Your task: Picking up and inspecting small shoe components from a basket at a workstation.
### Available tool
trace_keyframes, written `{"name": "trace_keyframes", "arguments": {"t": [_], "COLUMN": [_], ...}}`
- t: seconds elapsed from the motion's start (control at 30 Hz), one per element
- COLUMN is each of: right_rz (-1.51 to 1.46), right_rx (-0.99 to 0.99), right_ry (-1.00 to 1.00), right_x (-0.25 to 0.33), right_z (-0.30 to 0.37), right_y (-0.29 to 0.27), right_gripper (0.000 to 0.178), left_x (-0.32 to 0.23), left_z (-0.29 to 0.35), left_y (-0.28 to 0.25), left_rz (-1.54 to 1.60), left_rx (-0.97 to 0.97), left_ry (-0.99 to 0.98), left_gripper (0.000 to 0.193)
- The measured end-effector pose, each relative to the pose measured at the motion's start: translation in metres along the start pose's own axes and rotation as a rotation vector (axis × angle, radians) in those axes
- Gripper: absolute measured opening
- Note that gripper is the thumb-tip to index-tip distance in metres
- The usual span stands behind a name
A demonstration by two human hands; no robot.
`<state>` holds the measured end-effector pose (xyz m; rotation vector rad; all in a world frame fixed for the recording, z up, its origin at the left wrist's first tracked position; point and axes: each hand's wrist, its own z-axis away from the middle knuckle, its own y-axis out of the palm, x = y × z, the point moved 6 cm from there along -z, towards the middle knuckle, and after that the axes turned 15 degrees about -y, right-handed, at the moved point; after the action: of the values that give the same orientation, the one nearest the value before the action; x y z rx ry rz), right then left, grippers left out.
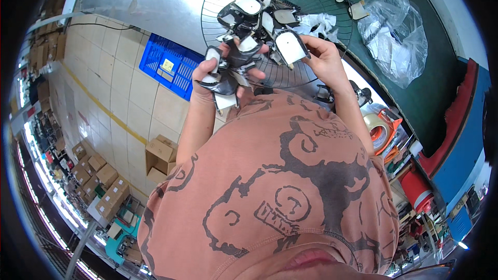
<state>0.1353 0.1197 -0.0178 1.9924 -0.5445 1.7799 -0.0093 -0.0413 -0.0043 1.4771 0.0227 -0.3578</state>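
Several small black pieces with white rounded panels [226,101] are bunched in my left hand [207,70], whose fingers curl round them. What exactly these pieces are, I cannot make out. My right hand [326,58] pinches one similar black piece with a flat white face [290,45] by its right edge, between thumb and fingers. Both hands are at the near side of a round wire basket [206,13]. More of the black-and-white pieces [248,4] lie heaped in it, beside crumpled white wrapping [320,23].
A clear plastic bag [397,36] with white scraps lies on the green surface [441,93] at right. An orange tape dispenser [381,129] sits by my right forearm. On the tiled floor at left are a blue plastic crate [155,59] and a cardboard box [160,153].
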Motion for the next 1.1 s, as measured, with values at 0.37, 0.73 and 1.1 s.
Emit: {"name": "trace_keyframes", "arguments": {"t": [0.37,0.73,1.1], "right_rz": [0.23,0.402,0.738], "right_rx": [-0.149,-0.37,-0.134], "right_ry": [-0.092,-0.191,0.037], "right_x": [-0.005,0.046,0.059], "right_z": [-0.001,0.013,0.093], "right_y": [-0.012,-0.083,-0.07], "right_gripper": [0.02,0.018,0.018], "left_x": [0.016,-0.017,-0.011], "left_z": [-0.011,0.007,0.01], "left_y": [0.0,-0.009,-0.032], "left_rz": [-0.194,-0.165,0.001], "left_rx": [-0.236,-0.173,-0.204], "left_ry": [-0.122,0.042,-0.027], "left_gripper": [0.067,0.058,0.048]}}
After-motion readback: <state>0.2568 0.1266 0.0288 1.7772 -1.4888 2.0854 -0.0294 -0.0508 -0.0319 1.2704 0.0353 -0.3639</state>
